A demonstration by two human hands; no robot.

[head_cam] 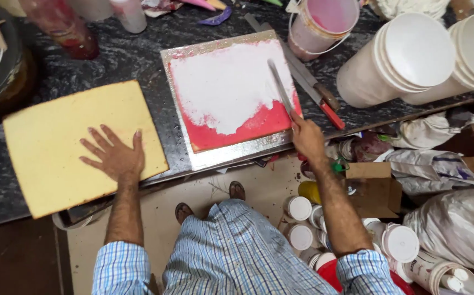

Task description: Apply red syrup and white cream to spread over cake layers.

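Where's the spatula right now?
In the head view, the spatula is in the right hand, its blade lying over the white cream on the square cake, right of the yellow sponge sheet.

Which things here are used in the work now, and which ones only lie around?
In use:
- right hand holding the palette knife
- square cake with white cream over red layer, on silver board
- left hand flat on the yellow sponge sheet

Lying about:
- pink bucket
- stacked white tubs
- long knife
- plastic bags
- jars on floor
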